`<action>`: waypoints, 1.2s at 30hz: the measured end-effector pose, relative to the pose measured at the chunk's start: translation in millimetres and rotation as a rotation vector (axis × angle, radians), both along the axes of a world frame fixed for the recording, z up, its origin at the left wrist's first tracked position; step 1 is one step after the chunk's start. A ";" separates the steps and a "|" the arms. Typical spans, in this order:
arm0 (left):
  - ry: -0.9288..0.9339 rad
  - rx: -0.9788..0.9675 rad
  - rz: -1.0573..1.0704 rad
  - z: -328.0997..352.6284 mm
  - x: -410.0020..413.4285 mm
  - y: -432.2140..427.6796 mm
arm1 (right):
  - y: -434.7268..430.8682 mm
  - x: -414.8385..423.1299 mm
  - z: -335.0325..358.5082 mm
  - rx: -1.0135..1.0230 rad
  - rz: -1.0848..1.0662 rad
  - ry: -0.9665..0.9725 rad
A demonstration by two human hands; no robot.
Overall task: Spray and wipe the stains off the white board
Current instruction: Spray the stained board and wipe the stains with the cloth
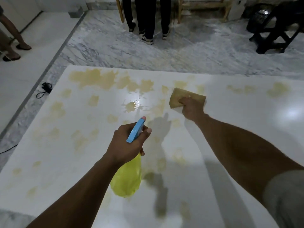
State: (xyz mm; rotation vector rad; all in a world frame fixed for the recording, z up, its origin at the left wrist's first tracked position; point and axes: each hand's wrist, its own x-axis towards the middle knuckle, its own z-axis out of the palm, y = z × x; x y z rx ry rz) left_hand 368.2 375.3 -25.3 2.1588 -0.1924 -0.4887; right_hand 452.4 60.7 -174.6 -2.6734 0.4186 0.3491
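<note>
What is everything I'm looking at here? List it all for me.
white board: one, white, flat on the floor
stains: many, yellowish, mostly far and left side of the board
puddle: one, wet, board centre
spray bottle: one, yellow with blue head, in left hand
cloth: one, tan, on board under right hand
cable: one, black, floor left of board
stool: one, black, far right
bystanders' legs: several, top and left edges
left hand: gripping the bottle
right hand: pressing the cloth
</note>
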 end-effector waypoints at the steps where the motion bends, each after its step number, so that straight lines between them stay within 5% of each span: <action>1: 0.001 0.006 -0.001 -3.0 -0.8 3.2 | 10.5 -15.2 -15.1 -0.021 0.002 -0.101; 3: 0.002 0.014 0.005 -5.6 -2.6 9.6 | 29.6 -43.9 -24.3 -0.042 0.035 -0.227; 18: -0.040 -0.028 -0.076 31.0 -166.7 119.4 | 218.1 -366.8 -1.9 0.027 0.037 -0.349; 21: -0.035 -0.024 -0.071 43.5 -177.9 138.9 | 201.9 -344.4 46.4 0.386 -0.215 -0.216; 24: -0.068 -0.039 -0.064 54.1 -170.7 147.9 | 173.5 -328.9 89.3 0.950 -0.562 -0.021; 27: -0.089 -0.059 -0.088 57.4 -150.9 145.6 | 164.2 -324.4 106.0 1.187 -0.677 0.158; 32: -0.076 -0.043 -0.086 50.9 -94.8 128.0 | 128.9 -236.0 111.3 0.948 -0.526 0.494; 36: -0.060 -0.048 -0.076 45.0 -39.2 114.4 | 95.5 -106.5 144.9 0.532 -0.347 0.326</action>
